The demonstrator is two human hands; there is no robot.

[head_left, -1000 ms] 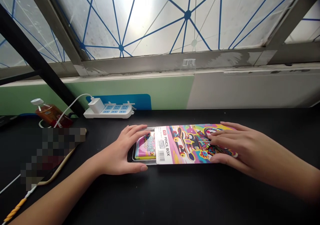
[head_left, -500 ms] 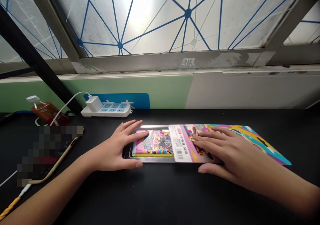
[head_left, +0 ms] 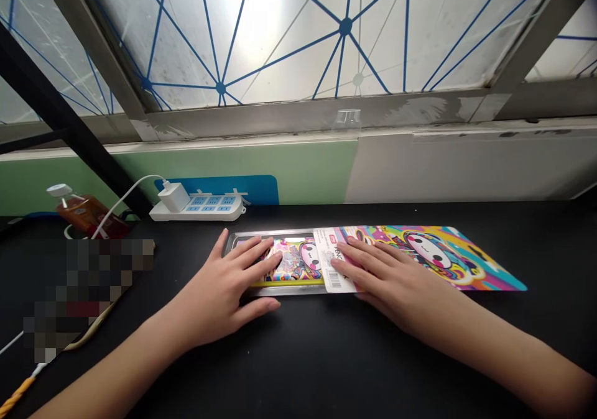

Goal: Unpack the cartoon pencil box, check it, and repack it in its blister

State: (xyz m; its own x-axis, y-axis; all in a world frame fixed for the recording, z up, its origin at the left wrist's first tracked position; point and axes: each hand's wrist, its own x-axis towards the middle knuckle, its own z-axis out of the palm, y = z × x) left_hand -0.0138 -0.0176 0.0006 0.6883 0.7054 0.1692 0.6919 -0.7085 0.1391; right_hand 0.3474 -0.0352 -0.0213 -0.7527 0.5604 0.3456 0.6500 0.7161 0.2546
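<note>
Head view: flat left hand [head_left: 224,288], not gripping, rests on a colourful pencil box [head_left: 296,263] in a clear plastic tray [head_left: 280,232]; open right hand [head_left: 380,276] lies on its glossy printed cardboard sleeve [head_left: 433,251].

1. A white power strip [head_left: 198,211] with blue sockets lies along the back edge of the black tabletop [head_left: 373,357], left of centre.
2. A white charger plug [head_left: 175,196] sits in it, trailing a thin white cable [head_left: 124,198] leftward.
3. A tilted amber plastic bottle with a white cap [head_left: 81,211] lies near the back left corner.
4. A pixelated object [head_left: 88,294] lies near the left edge.
5. A twisted orange cord [head_left: 16,397] crosses the front left corner.
6. A clear plastic cup [head_left: 347,120] stands on the window ledge, below frosted panes crossed by blue tape [head_left: 280,40].
</note>
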